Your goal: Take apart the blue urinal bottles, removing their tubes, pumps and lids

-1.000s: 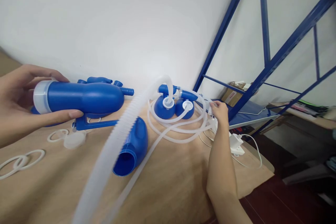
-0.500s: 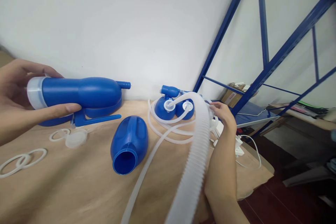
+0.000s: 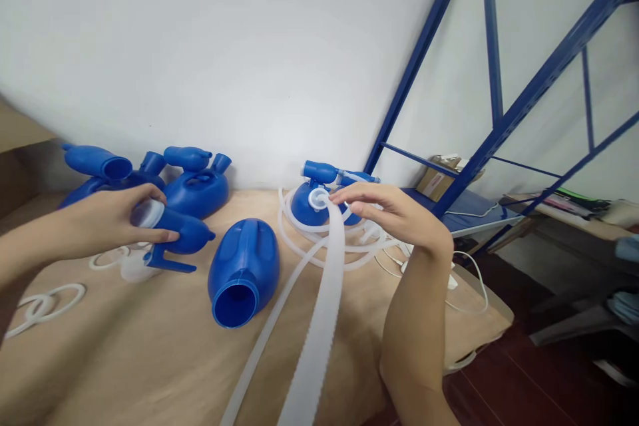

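My left hand [image 3: 137, 216] grips a blue urinal funnel [image 3: 187, 229] by its translucent white collar [image 3: 148, 214], above the table. A flat blue arm sticks out below the funnel. My right hand [image 3: 394, 210] is stretched out with fingers and thumb apart. Its fingertips are at the upper end of a white tube [image 3: 319, 319], beside the white cap [image 3: 318, 198] of a blue bottle [image 3: 305, 208]; whether they touch is unclear. Between my hands, an uncapped blue urinal bottle [image 3: 245, 246] lies with its mouth towards me.
Against the wall stand more blue bottles [image 3: 200, 194] with a loose blue funnel [image 3: 94, 163] on top. White rings [image 3: 47, 306] lie at the left. Coiled tubing [image 3: 294, 239] surrounds the far bottles. A white cable [image 3: 482, 279] and a blue metal rack [image 3: 424, 46] are on the right.
My left hand has moved the funnel down, away from my face, revealing the bottles behind. My right hand has moved left towards the capped bottle, and the large tube has shifted left.
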Action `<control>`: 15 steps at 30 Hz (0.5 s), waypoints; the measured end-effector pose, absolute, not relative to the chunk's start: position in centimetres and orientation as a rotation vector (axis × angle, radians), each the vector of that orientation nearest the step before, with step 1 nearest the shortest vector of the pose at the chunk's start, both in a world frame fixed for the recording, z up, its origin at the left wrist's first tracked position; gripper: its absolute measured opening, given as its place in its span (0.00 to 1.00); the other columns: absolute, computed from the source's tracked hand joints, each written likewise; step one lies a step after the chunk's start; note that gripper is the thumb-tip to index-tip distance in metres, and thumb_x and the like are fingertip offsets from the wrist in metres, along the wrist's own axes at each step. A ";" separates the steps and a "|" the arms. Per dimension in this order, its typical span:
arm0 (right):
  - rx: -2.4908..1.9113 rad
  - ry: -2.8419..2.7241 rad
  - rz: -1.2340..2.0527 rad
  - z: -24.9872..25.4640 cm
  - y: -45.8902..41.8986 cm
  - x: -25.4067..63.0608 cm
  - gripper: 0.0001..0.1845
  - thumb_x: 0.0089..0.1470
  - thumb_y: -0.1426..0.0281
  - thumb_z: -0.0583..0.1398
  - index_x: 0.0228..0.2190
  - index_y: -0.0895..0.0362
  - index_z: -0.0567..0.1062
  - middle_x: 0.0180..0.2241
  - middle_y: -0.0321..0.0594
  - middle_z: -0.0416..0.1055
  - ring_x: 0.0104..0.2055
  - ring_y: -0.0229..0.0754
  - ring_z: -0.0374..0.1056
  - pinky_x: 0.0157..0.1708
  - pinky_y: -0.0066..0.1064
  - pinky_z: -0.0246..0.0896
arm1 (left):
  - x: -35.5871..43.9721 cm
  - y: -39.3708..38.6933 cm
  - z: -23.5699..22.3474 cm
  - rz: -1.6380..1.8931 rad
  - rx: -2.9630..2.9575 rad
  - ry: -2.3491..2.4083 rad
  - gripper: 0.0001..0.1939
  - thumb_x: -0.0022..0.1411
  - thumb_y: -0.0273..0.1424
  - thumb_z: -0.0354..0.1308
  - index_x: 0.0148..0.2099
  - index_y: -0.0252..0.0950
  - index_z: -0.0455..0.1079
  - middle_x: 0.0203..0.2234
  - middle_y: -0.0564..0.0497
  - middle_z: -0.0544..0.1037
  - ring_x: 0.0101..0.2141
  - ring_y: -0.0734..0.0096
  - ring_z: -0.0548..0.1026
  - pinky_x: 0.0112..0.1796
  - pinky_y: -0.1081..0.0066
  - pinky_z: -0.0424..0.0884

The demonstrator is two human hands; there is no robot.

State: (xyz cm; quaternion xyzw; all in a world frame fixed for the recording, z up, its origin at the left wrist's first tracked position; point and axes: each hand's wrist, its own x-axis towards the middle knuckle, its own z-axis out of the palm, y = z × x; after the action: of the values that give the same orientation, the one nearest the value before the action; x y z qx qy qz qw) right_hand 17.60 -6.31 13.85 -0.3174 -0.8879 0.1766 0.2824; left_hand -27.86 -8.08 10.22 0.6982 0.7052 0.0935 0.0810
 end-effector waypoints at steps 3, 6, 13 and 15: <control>-0.749 -2.335 0.430 13.8 -6.4 16.3 0.18 0.72 0.53 0.59 0.49 0.49 0.83 0.49 0.42 0.82 0.54 0.48 0.77 0.56 0.40 0.73 | -27.3 -6.8 8.3 0.254 2.002 1.997 0.31 0.55 0.58 0.63 0.48 0.39 0.64 0.23 0.57 0.74 0.31 0.54 0.77 0.33 0.65 0.69; -0.607 -2.439 0.554 13.4 -5.8 16.2 0.23 0.72 0.51 0.57 0.61 0.45 0.76 0.59 0.42 0.78 0.62 0.48 0.73 0.63 0.43 0.68 | -26.7 -5.9 5.6 0.398 1.817 1.926 0.31 0.54 0.56 0.65 0.48 0.39 0.62 0.27 0.56 0.73 0.35 0.56 0.78 0.33 0.66 0.73; -0.729 -2.380 0.576 12.4 -4.5 17.4 0.37 0.66 0.48 0.63 0.71 0.41 0.63 0.73 0.41 0.60 0.75 0.53 0.57 0.72 0.49 0.56 | -27.0 -4.7 2.3 0.488 1.632 1.868 0.29 0.61 0.56 0.58 0.50 0.37 0.64 0.30 0.53 0.75 0.39 0.58 0.77 0.33 0.69 0.74; -1.043 -2.316 0.484 11.8 -3.7 18.7 0.43 0.65 0.48 0.64 0.74 0.44 0.58 0.72 0.45 0.62 0.72 0.57 0.61 0.71 0.53 0.59 | -27.9 -4.3 2.4 0.435 1.695 1.839 0.32 0.57 0.57 0.61 0.51 0.36 0.68 0.35 0.49 0.79 0.40 0.56 0.78 0.34 0.68 0.74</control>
State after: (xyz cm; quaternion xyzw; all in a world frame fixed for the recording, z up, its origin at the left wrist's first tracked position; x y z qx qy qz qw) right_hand 18.69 -3.74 11.78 -0.3878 -0.8614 0.1798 0.2743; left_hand -27.92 -4.27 2.36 0.6378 0.6916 0.1636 0.2970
